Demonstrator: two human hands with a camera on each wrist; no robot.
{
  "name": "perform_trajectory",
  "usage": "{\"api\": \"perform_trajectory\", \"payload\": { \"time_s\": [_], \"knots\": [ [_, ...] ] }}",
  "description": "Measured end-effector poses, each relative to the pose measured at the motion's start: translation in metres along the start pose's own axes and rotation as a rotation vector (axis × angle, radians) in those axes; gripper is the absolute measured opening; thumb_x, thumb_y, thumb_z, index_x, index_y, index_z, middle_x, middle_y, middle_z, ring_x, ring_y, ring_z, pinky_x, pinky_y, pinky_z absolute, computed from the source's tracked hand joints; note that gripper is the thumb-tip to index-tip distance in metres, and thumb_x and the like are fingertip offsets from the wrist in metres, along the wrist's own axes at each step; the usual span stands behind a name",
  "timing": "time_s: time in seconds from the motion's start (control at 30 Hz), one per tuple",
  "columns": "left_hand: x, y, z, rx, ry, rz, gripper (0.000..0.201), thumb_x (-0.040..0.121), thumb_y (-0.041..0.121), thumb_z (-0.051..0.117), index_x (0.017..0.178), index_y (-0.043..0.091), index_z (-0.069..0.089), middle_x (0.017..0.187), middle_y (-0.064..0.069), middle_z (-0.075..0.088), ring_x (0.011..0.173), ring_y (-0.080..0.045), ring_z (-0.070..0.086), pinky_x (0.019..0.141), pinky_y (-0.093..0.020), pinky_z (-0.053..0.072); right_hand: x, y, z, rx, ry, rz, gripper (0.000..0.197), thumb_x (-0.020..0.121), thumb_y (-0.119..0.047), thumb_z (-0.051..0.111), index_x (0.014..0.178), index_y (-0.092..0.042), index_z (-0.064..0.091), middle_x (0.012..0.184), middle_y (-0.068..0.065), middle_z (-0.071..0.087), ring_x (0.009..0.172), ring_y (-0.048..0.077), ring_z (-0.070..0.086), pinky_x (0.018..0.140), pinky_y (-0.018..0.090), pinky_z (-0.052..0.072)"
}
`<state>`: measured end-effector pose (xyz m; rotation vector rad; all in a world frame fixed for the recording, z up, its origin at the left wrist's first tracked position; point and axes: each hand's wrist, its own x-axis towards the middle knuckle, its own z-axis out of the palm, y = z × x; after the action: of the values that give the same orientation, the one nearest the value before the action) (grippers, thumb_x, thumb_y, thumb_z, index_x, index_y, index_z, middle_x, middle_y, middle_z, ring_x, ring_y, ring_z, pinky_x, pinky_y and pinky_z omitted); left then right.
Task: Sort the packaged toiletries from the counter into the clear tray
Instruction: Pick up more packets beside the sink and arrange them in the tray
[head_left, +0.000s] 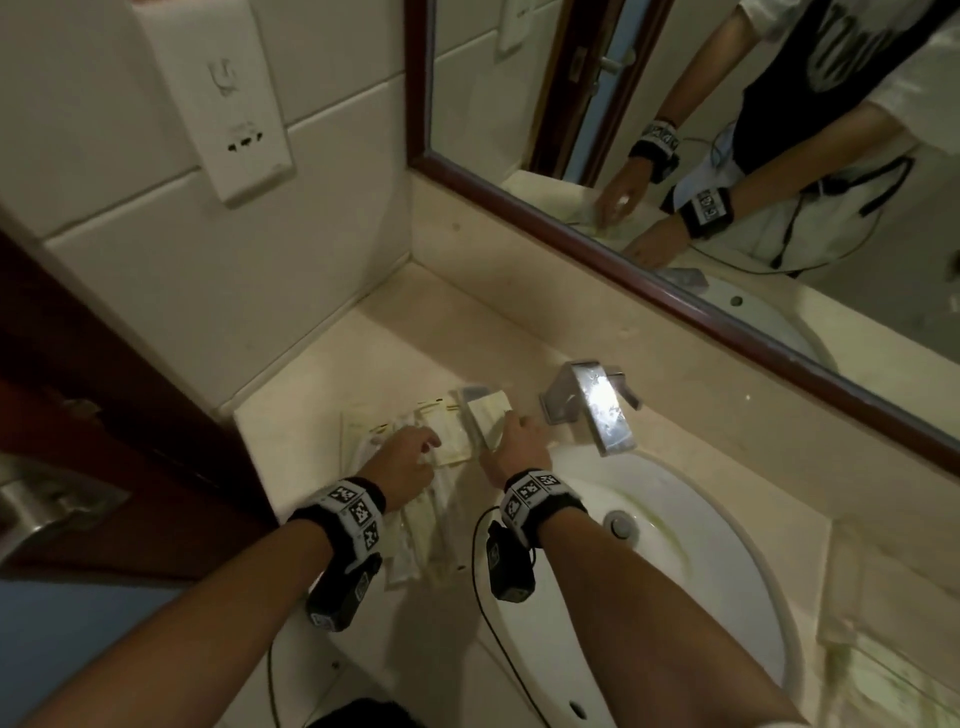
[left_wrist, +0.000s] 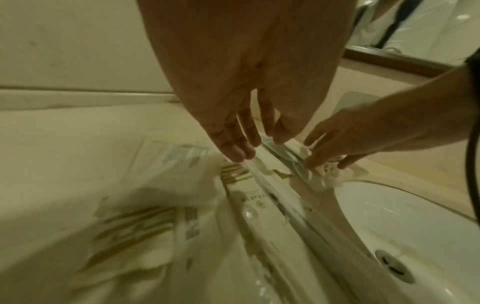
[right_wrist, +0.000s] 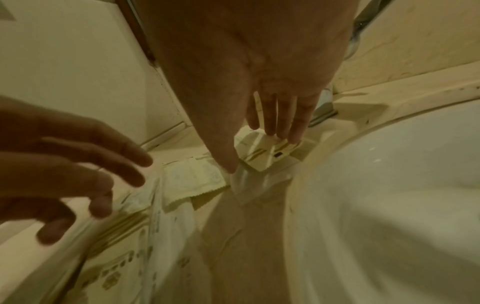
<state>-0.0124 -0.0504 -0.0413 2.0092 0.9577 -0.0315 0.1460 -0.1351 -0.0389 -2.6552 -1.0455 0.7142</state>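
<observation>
Several cream sachets and long wrapped packets (head_left: 415, 525) lie overlapping on the counter (head_left: 415, 332) left of the sink. My right hand (head_left: 511, 431) pinches a small gold-striped packet (right_wrist: 267, 153) between thumb and fingers, tilted up off the pile beside the tap; crinkled clear wrap (right_wrist: 249, 185) hangs under the thumb. My left hand (head_left: 415, 447) hovers over the pile with straight fingers (left_wrist: 235, 152), tips touching a packet (left_wrist: 171, 166). A faint clear edge (head_left: 347, 431) frames the pile's far left; I cannot tell whether it is the tray.
A chrome tap (head_left: 597, 410) stands just right of the right hand. The white basin (head_left: 675, 545) with its drain (head_left: 621, 525) fills the right. A framed mirror (head_left: 727, 156) runs along the back, tiled wall and a dark door (head_left: 104, 415) close the left.
</observation>
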Motion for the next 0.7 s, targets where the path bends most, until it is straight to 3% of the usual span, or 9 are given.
{"api": "perform_trajectory", "payload": {
  "time_s": [0.13, 0.33, 0.47, 0.53, 0.63, 0.7],
  "knots": [
    [0.017, 0.004, 0.013, 0.182, 0.067, 0.075, 0.042, 0.083, 0.019, 0.061, 0.124, 0.016, 0.051, 0.13, -0.006, 0.048, 0.119, -0.027, 0.045, 0.099, -0.039, 0.041, 0.002, 0.004, 0.001, 0.002, -0.008, -0.008, 0.043, 0.091, -0.032, 0.056, 0.126, -0.009, 0.045, 0.127, 0.015, 0.05, 0.119, 0.037, 0.049, 0.093, 0.046, 0.049],
    [0.031, -0.002, 0.021, 0.351, 0.034, 0.013, 0.068, 0.079, 0.031, 0.065, 0.141, 0.021, 0.036, 0.155, -0.002, 0.024, 0.143, -0.023, 0.018, 0.115, -0.045, 0.022, 0.008, 0.01, -0.007, 0.037, 0.022, -0.011, 0.023, 0.092, -0.012, 0.047, 0.114, -0.01, 0.051, 0.12, 0.013, 0.057, 0.11, 0.034, 0.058, 0.087, 0.046, 0.052],
    [0.037, -0.001, 0.025, 0.533, -0.005, -0.037, 0.08, 0.083, 0.037, 0.061, 0.148, 0.023, 0.017, 0.16, 0.003, 0.008, 0.148, -0.019, 0.003, 0.119, -0.045, 0.01, 0.005, 0.015, -0.021, 0.099, 0.15, -0.003, 0.015, 0.096, -0.009, 0.041, 0.098, -0.007, 0.055, 0.098, 0.015, 0.068, 0.09, 0.033, 0.065, 0.072, 0.039, 0.053],
    [0.04, 0.004, 0.026, 0.607, -0.01, -0.066, 0.078, 0.086, 0.041, 0.056, 0.149, 0.025, 0.014, 0.16, 0.004, 0.008, 0.148, -0.019, 0.005, 0.119, -0.046, 0.01, 0.001, 0.018, -0.03, 0.127, 0.185, -0.039, 0.016, 0.098, -0.011, 0.04, 0.094, -0.007, 0.055, 0.092, 0.014, 0.068, 0.083, 0.03, 0.065, 0.068, 0.036, 0.052],
    [0.045, 0.014, 0.027, 0.621, 0.024, -0.077, 0.064, 0.09, 0.044, 0.049, 0.146, 0.025, 0.024, 0.158, 0.002, 0.02, 0.145, -0.02, 0.018, 0.116, -0.046, 0.016, -0.002, 0.023, -0.039, 0.209, 0.2, -0.036, 0.015, 0.096, -0.014, 0.045, 0.092, -0.006, 0.057, 0.088, 0.009, 0.067, 0.075, 0.022, 0.059, 0.067, 0.034, 0.053],
    [0.046, 0.019, 0.027, 0.633, 0.086, -0.054, 0.052, 0.091, 0.035, 0.048, 0.14, 0.024, 0.035, 0.152, 0.001, 0.032, 0.139, -0.02, 0.03, 0.112, -0.044, 0.02, -0.001, 0.027, -0.041, 0.271, 0.209, -0.047, 0.014, 0.092, -0.013, 0.048, 0.088, -0.004, 0.059, 0.084, 0.01, 0.067, 0.075, 0.024, 0.062, 0.069, 0.041, 0.058]
  ]
}}
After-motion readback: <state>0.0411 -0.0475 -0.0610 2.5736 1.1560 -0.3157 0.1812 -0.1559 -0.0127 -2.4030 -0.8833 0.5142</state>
